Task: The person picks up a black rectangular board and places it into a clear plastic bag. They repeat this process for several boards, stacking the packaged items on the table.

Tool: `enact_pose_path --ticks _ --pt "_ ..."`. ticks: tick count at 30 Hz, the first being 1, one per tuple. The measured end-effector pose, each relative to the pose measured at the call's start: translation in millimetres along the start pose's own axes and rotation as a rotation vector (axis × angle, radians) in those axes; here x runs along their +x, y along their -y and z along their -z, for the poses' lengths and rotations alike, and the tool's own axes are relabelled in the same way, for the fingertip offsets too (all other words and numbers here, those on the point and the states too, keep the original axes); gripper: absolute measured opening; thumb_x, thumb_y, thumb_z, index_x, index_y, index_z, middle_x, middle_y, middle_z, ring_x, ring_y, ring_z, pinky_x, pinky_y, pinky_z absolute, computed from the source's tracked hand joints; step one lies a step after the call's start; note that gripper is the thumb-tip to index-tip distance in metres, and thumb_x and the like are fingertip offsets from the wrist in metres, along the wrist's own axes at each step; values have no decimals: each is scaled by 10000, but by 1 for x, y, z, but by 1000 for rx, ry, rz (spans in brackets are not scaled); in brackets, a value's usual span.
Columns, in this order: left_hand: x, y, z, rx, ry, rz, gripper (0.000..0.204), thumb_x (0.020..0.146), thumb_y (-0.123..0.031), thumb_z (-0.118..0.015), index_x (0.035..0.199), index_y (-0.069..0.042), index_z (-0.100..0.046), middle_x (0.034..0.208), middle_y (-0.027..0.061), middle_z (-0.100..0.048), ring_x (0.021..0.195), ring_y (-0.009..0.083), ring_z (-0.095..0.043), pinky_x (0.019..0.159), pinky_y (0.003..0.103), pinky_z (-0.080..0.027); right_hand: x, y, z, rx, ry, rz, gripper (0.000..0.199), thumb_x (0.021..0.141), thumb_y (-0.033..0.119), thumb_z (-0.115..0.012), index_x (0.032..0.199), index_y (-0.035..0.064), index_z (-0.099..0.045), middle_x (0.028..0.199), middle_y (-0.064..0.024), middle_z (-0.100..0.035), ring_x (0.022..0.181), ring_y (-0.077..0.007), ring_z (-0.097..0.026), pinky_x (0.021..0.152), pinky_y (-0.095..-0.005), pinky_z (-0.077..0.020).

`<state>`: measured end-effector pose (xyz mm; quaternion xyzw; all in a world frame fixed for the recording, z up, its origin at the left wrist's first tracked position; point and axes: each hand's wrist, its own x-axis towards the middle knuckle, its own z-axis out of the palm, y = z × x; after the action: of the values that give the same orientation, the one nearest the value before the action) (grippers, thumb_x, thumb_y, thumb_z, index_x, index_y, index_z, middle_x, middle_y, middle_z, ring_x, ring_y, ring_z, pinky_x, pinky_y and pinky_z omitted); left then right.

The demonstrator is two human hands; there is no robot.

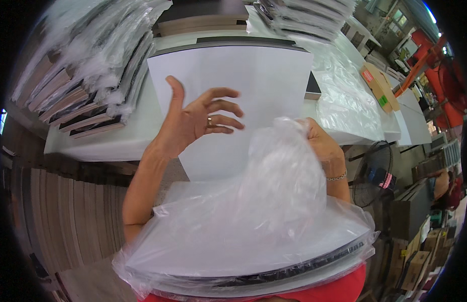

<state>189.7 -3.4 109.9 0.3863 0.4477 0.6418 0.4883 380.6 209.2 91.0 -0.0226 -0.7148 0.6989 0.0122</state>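
Plastic bag [274, 201] bunches in the closed right hand [321, 143]; left hand [193, 121] hovers open—pull evenly over the near board [233, 246].

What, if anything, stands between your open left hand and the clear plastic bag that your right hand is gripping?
Nothing visible does. The left hand is open in the air over the white sheet, and the clear plastic bag bunched in the right hand lies just beside it, with only open space between them.

The left hand [195, 121] is raised with fingers spread, while the right hand [321, 143] is closed in a grip.
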Motion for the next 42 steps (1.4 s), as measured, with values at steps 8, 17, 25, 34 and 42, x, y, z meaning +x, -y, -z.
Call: enact_pose_path --ticks 8,17,25,34,42 --pt "-17 -13 -12 179 77 185 446 894 -413 -552 1141 -48 -485 1037 36 -548 958 138 -534 908 302 -408 16 14 -6 -19 -97 8 306 785 237 -729 971 6 -653 809 1 -629 749 -74 -560 697 -231 -464" --pt "-23 1 -1 677 -2 26 395 920 -400 -513 1130 -65 -501 1123 112 -568 1056 177 -533 925 320 -426 30 -1 -11 -27 -55 174 340 809 333 -687 981 43 -646 853 -12 -620 807 -108 -556 790 -252 -436" --pt "-31 4 37 3 -636 -15 495 919 -396 -509 1247 -26 -489 968 98 -623 842 143 -613 753 279 -505 1 -54 -2 -56 110 260 385 889 321 -597 1126 27 -524 882 -57 -651 780 -131 -593 729 -274 -486" --pt "-82 107 103 -20 -620 39 532 905 -424 -510 1259 -27 -486 980 92 -619 835 167 -611 748 312 -507 -37 -116 65 106 -487 298 599 798 303 -704 1232 -30 -461 1099 -125 -595 914 -182 -612 800 -312 -507" --pt "-80 91 116 -233 -648 -107 565 888 -464 -514 1248 -29 -498 1008 93 -615 863 188 -603 766 336 -500 -7 -108 63 516 -322 300 600 871 358 -593 1318 1 -409 1315 -184 -430 1208 -265 -434 997 -450 -377"
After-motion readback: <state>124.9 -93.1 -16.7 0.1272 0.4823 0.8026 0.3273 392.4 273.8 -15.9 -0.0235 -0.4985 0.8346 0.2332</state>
